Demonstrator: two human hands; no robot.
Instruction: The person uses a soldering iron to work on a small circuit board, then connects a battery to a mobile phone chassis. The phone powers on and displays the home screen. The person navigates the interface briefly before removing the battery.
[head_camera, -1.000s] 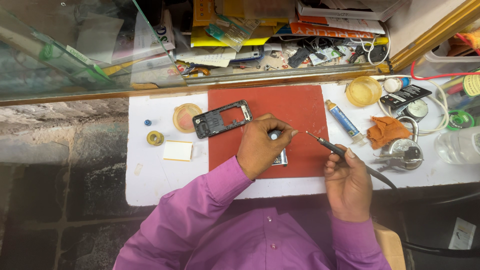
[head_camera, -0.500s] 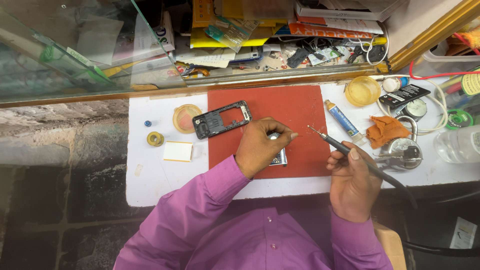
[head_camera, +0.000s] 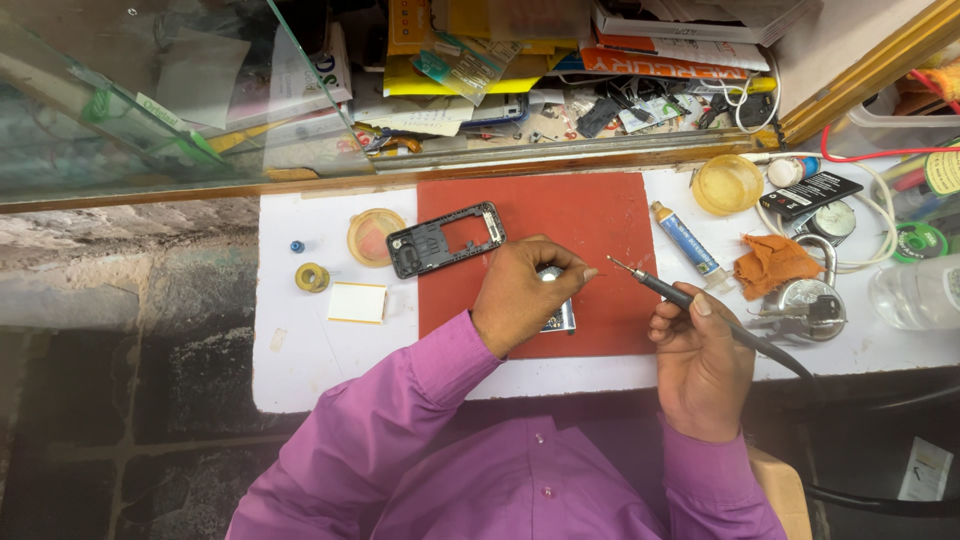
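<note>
My left hand (head_camera: 522, 295) rests on the red mat (head_camera: 560, 215), fingers curled over a small phone circuit board (head_camera: 558, 312) that shows only at its lower edge. My right hand (head_camera: 700, 365) grips a slim black soldering iron (head_camera: 690, 297) like a pen, its metal tip pointing left and hovering just right of my left fingertips. A black phone frame (head_camera: 443, 239) lies at the mat's upper left, untouched.
A round yellow tin (head_camera: 372, 236), a yellow tape roll (head_camera: 311, 277) and a white pad (head_camera: 357, 302) lie left of the mat. A blue tube (head_camera: 685, 240), orange cloth (head_camera: 770, 265), yellow lid (head_camera: 727, 183) and metal stand (head_camera: 805, 300) sit to the right. Cluttered shelf behind.
My right hand has shifted the soldering iron slightly; its tip stays close to my left fingertips. My left hand remains on the board.
</note>
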